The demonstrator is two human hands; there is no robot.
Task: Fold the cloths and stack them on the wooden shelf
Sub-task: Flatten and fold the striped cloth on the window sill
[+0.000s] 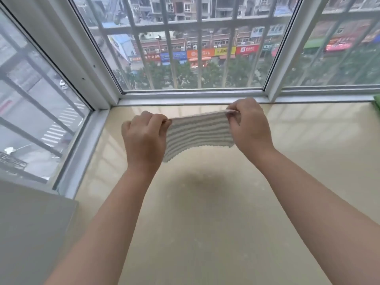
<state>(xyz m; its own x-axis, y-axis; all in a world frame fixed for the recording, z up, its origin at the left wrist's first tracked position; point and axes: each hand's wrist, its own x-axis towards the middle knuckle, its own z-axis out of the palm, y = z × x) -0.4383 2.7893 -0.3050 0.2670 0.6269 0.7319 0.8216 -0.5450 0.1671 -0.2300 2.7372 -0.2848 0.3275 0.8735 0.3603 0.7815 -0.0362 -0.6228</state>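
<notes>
Head view: striped cloth (pixel 198 133) held up, stretched flat above beige sill (pixel 205 223), near window (pixel 185 48). Pinched at top left corner by left hand (pixel 144 138), at top right corner by right hand (pixel 249 124), fingers curled. Bottom edge hanging free. Green scrap (pixel 377 101) at far right edge, cut off.
</notes>
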